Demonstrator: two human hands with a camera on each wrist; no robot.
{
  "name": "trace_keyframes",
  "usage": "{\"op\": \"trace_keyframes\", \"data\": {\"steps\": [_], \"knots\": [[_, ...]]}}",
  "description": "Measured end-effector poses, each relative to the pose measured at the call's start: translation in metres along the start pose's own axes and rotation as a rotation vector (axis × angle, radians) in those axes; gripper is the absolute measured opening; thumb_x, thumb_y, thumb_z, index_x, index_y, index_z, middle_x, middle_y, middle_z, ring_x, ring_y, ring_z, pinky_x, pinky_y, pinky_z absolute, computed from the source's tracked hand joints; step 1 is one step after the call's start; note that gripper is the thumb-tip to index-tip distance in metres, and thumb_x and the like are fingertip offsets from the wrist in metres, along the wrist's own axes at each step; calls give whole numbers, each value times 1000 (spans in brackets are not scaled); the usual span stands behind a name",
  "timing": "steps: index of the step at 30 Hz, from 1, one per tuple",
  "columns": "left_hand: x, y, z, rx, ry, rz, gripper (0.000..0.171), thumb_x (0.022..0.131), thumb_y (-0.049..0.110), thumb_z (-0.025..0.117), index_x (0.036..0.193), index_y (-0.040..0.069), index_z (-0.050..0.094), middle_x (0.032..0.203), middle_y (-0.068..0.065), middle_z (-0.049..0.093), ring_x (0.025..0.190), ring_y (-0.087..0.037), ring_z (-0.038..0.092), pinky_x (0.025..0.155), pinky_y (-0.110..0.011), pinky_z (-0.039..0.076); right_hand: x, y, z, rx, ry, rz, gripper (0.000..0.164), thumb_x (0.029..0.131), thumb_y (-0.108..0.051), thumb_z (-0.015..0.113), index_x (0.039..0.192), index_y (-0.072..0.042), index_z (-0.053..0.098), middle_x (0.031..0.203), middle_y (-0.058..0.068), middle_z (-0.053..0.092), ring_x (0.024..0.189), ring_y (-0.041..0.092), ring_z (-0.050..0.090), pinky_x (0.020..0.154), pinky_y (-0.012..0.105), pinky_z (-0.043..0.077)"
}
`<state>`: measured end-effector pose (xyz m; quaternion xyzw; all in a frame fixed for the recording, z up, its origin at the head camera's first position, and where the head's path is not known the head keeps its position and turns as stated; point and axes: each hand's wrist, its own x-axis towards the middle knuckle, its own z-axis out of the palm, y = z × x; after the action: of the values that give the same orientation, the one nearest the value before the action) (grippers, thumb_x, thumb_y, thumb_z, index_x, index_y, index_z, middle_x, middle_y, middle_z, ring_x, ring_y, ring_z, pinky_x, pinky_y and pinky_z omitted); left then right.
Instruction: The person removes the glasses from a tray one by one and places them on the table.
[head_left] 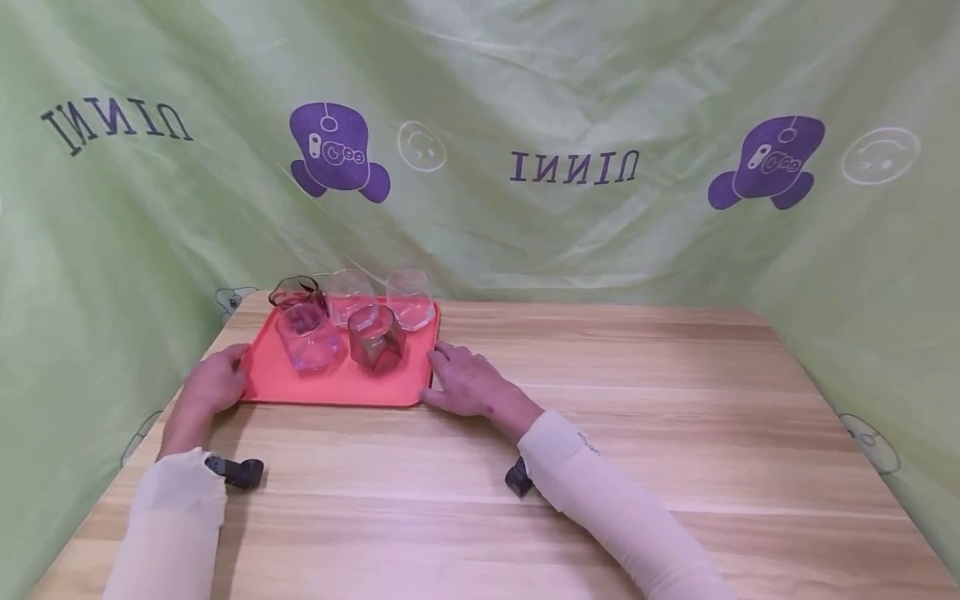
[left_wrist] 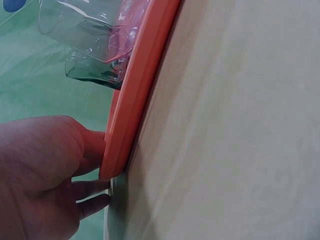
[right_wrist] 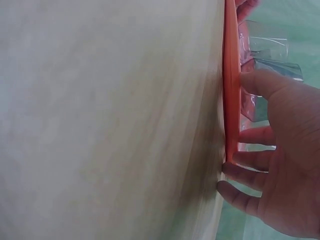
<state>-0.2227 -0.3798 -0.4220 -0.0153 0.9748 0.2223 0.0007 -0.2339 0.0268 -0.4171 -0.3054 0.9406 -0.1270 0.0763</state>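
Observation:
A red tray (head_left: 330,390) lies on the wooden table, left of the middle. Several faceted drinking glasses stand on it: a clear glass (head_left: 410,300) at the back right, another clear glass (head_left: 351,296) beside it, a dark-tinted glass (head_left: 298,292) at the back left, a clear glass (head_left: 311,346) in front of that, and a smoky glass (head_left: 377,342). At the tray's left edge, my left hand (head_left: 216,379) grips the rim near the front corner, thumb partly hidden. My right hand (head_left: 472,382) touches the right edge with fingers spread and fairly straight, as the right wrist view shows.
The wooden table (head_left: 600,433) extends to the right and in front of the tray. A green printed cloth (head_left: 525,233) hangs behind and along both sides. Black wrist cameras, left (head_left: 246,473) and right (head_left: 518,479), stick out from the sleeves.

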Motion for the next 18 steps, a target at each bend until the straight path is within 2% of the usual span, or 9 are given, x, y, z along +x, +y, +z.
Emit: {"op": "trace_keyframes", "data": {"steps": [2, 6, 11, 18], "knots": [[1, 0, 2, -3, 5, 15, 47, 101, 7, 44, 143, -14, 43, 120, -44, 53, 104, -59, 53, 90, -66, 45, -1, 1, 0, -10, -5, 3, 74, 100, -51, 58, 157, -7, 40, 163, 13, 35, 143, 31, 40, 113, 49, 39], [3, 1, 2, -13, 4, 10, 48, 99, 5, 45, 144, -12, 43, 113, -41, 55, 93, -51, 53, 82, -60, 45, 0, 2, -2, -12, -9, -5, 73, 100, -51, 58, 156, -6, 41, 162, 14, 35, 144, 32, 40, 113, 50, 39], [3, 0, 0, -6, -11, -6, 50, 100, 6, 45, 146, -13, 40, 117, -43, 54, 94, -52, 52, 84, -61, 45, 1, 2, -2, 8, -23, -7, 73, 100, -50, 59, 156, -6, 41, 162, 14, 35, 145, 31, 38, 114, 51, 38], [3, 2, 0, 6, -8, 11, 50, 101, 6, 46, 145, -14, 41, 119, -45, 53, 94, -53, 53, 83, -61, 46, 0, 5, -4, 27, -24, -12, 72, 99, -50, 61, 154, -6, 43, 161, 14, 36, 145, 31, 38, 115, 50, 37]]}}
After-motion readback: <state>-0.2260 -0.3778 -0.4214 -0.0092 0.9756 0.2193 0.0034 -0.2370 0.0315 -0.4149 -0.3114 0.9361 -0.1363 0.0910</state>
